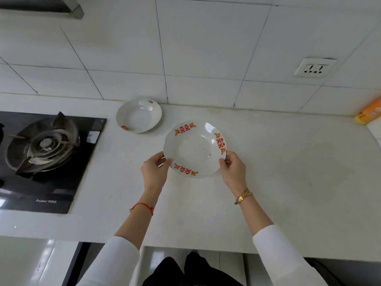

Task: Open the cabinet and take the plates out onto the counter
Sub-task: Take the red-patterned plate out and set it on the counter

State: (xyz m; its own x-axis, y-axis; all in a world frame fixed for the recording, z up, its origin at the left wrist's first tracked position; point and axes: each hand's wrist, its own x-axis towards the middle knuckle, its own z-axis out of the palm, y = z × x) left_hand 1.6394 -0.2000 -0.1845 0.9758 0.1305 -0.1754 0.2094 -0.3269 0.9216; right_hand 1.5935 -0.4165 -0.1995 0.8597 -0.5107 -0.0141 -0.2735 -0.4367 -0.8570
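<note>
White plate (pixel 194 149) w/ red 囍 marks, both hands gripping rim

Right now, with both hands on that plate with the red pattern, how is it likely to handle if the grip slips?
The plate with the red pattern looks like glazed ceramic, so it is probably stiff and breakable. Its glossy highlights suggest a slick surface, and the left hand and right hand pinch only opposite rims. It is shallow and wide, so set on the counter it should sit steady rather than tip.

Scalloped white ceramic plate (pixel 194 149) with red double-happiness characters and orange flowers on its rim; round white ceramic plate (pixel 138 115) with small orange-red flower motifs; pale white stone counter (pixel 288 172); black glass gas hob (pixel 47 162)
</note>
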